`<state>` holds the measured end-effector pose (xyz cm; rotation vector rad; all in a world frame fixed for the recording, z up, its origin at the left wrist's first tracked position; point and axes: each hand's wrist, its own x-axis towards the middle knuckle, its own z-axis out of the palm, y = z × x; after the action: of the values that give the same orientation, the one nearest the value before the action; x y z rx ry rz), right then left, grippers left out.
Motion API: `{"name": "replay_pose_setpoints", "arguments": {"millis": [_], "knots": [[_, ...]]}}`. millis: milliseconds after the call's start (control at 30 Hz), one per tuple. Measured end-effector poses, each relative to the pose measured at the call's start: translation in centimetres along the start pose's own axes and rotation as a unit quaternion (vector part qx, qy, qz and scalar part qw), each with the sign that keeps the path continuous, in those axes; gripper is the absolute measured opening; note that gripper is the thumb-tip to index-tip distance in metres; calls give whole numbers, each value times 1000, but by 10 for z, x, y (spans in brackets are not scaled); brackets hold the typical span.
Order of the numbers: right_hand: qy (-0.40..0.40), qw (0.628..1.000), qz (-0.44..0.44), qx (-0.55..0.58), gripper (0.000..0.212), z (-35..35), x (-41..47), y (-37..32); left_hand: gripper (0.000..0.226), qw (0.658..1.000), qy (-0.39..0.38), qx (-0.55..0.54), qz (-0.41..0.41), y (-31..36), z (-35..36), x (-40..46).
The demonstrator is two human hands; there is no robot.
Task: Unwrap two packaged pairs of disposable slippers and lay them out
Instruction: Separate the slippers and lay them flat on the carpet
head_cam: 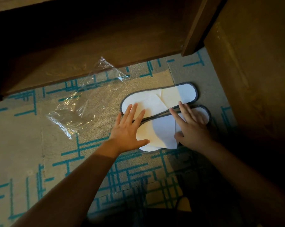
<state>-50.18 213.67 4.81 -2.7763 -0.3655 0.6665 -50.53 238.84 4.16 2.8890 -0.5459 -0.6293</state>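
The left hand (127, 128) lies flat with fingers straight and spread, palm on the near slipper (156, 133) and fingertips reaching onto the far slipper (159, 99). The right hand (191, 126) also presses flat, fingers extended and close together across the near slipper's upper, the thumb at its near edge.

Both white, grey-edged slippers lie side by side on the patterned carpet (31, 145), edges touching. Their long axes run left to right, tilting slightly away toward the right. The rounded ends point right, near the wooden cabinet (253, 71).

The risk seems to be that uneven pressing skews the pair, or leaves the flattened uppers creased.

Farther left lies the empty clear wrapper (82, 102), which could catch a sliding slipper. The second pair is not in view.
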Motion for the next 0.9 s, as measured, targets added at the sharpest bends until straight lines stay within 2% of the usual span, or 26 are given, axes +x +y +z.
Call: {"name": "replay_pose_setpoints", "arguments": {"millis": [233, 333, 900], "knots": [[-54, 994, -29, -90, 97, -14, 21, 14, 110, 999, -22, -24, -15, 4, 8, -7], [-78, 992, -34, -95, 97, -19, 30, 16, 110, 1000, -24, -9, -14, 2, 5, -2], [-77, 994, 6, -74, 91, -28, 22, 33, 107, 999, -20, -27, -4, 26, 4, 12]]}}
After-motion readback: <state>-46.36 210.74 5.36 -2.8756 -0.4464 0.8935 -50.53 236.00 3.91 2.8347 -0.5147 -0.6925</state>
